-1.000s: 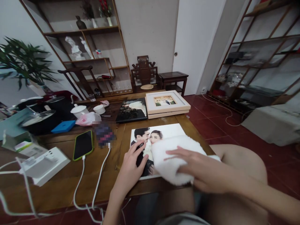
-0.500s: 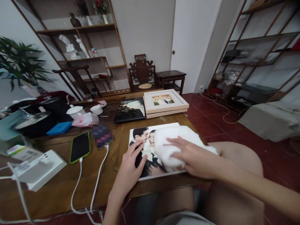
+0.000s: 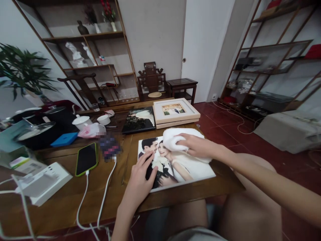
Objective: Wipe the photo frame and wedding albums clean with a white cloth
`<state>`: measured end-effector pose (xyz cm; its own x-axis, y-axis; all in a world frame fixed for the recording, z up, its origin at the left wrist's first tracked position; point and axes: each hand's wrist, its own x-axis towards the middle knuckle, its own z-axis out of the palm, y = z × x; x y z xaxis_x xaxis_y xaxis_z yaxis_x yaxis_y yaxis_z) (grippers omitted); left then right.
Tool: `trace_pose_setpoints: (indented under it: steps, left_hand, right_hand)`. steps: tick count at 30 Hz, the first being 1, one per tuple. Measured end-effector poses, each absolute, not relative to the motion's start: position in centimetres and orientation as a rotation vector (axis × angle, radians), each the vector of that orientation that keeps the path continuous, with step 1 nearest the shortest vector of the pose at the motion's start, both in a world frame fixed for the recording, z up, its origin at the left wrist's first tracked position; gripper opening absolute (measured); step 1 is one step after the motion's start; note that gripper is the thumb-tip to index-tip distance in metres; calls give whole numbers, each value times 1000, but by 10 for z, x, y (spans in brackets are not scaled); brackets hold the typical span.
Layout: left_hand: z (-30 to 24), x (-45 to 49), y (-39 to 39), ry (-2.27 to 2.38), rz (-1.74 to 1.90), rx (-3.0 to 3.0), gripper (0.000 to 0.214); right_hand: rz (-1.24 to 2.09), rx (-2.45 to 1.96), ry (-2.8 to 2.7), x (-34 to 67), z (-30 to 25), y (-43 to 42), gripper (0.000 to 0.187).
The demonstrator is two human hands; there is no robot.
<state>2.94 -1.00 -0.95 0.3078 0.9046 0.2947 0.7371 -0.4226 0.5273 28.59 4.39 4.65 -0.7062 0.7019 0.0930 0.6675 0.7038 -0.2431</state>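
A wedding photo panel (image 3: 185,170) lies flat near the front edge of the wooden table (image 3: 120,197). My left hand (image 3: 141,174) rests on the panel's left side with its fingers spread and holding nothing. Bunched under my right hand (image 3: 194,144) is a white cloth (image 3: 173,135), pressed on the panel's upper right part. My right fingers are curled over the cloth, and their tips are partly sunk in its folds. The cloth hides the panel's top right corner.
Behind the panel lie a dark photo panel (image 3: 139,118) and stacked pale wooden picture frames (image 3: 177,112). To the left are a green-cased phone (image 3: 86,159), a white charging block (image 3: 47,184) with cables, a blue box (image 3: 64,139), a white teapot (image 3: 81,122) and a black pot (image 3: 37,134).
My right hand has moved the cloth up and away from me across the panel, uncovering its lower right part. My left hand has stayed in place.
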Motion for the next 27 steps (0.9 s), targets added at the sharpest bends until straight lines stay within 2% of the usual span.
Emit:
trace_pose_setpoints:
  steps: [6, 11, 18, 22, 27]
  left_hand:
    - [-9, 29, -10, 1475, 832, 2277, 40]
    - [-10, 29, -9, 1495, 833, 2252, 40]
    - [-9, 32, -8, 1510, 869, 2256, 41]
    - [-9, 31, -9, 1488, 892, 2256, 40]
    - [-7, 31, -10, 1490, 912, 2225, 40]
  right_hand:
    - [174, -1251, -2698, 291, 46, 64, 47]
    - [258, -1172, -2771, 286, 49, 7, 49]
    - [489, -827, -2889, 274, 65, -58, 46]
    - [620, -919, -2847, 279, 68, -27, 50]
    - [431, -1090, -2736, 295, 55, 35, 42]
